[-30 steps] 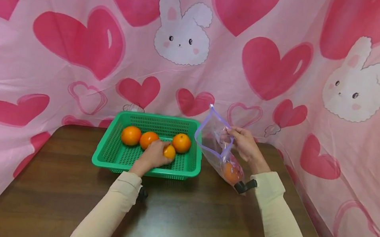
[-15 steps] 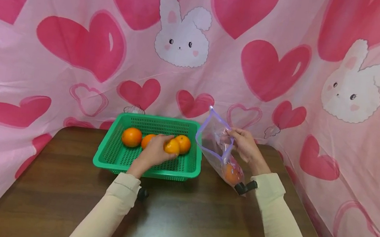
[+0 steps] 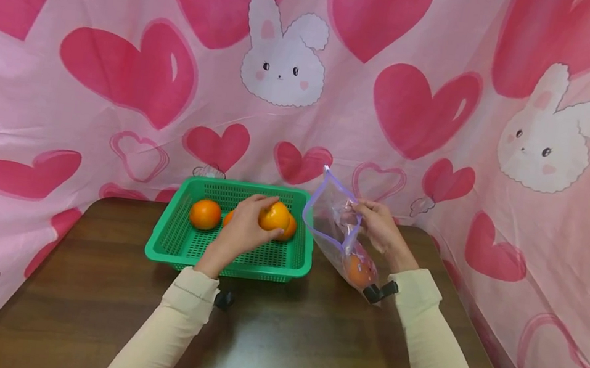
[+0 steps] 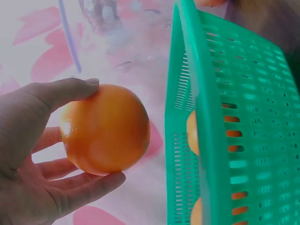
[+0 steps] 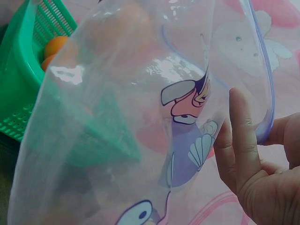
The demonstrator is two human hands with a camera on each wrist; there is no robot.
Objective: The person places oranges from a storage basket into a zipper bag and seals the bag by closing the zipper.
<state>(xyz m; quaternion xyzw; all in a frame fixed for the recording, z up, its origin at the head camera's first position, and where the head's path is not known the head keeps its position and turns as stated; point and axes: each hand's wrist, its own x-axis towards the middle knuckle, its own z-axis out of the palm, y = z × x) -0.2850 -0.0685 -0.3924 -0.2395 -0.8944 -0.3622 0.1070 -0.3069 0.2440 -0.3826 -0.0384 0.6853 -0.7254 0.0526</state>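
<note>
My left hand (image 3: pixel 246 225) grips an orange (image 3: pixel 274 215) between thumb and fingers, raised over the green basket (image 3: pixel 163 247). In the left wrist view this orange (image 4: pixel 108 131) shows whole, beside the basket's rim (image 4: pixel 201 93). Another orange (image 3: pixel 205 214) lies at the basket's left; one behind my hand and one behind the held orange are partly hidden. My right hand (image 3: pixel 381 226) pinches the purple-edged mouth of a clear zip bag (image 3: pixel 327 213), which gapes toward the basket. At the bag's bottom rests an orange (image 3: pixel 359 270). Cartoon prints mark the bag (image 5: pixel 187 131) in the right wrist view.
The basket and bag are at the far part of a dark wooden table (image 3: pixel 285 344). A pink cloth (image 3: pixel 337 115) with hearts and rabbits hangs behind and to the right. Black wrist mounts (image 3: pixel 381 292) sit by both cuffs.
My left hand has lifted the orange from the basket floor, moving up and slightly right. My right hand keeps the bag in nearly the same place.
</note>
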